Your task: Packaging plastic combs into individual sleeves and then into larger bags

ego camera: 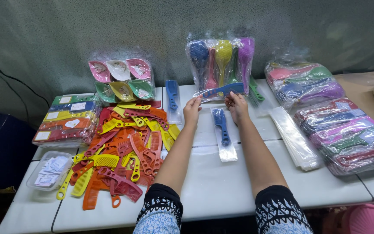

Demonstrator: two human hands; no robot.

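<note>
My left hand [191, 109] and my right hand [237, 105] are both stretched out over the white table [221, 186], together holding a blue comb in a clear plastic sleeve [221, 90] level above it. The left hand pinches the sleeve's left end, the right hand its right end. Just below the hands a second bagged blue comb [223, 130] lies flat on the table. A third bagged blue comb [172, 97] lies to the left.
A heap of loose red, orange and yellow combs [122, 147] lies left. Packs of coloured brushes [221, 58] lean on the wall. Bagged comb stacks [347, 130] and empty sleeves [293, 138] lie right. A small tub of paper slips [49, 170] sits front left.
</note>
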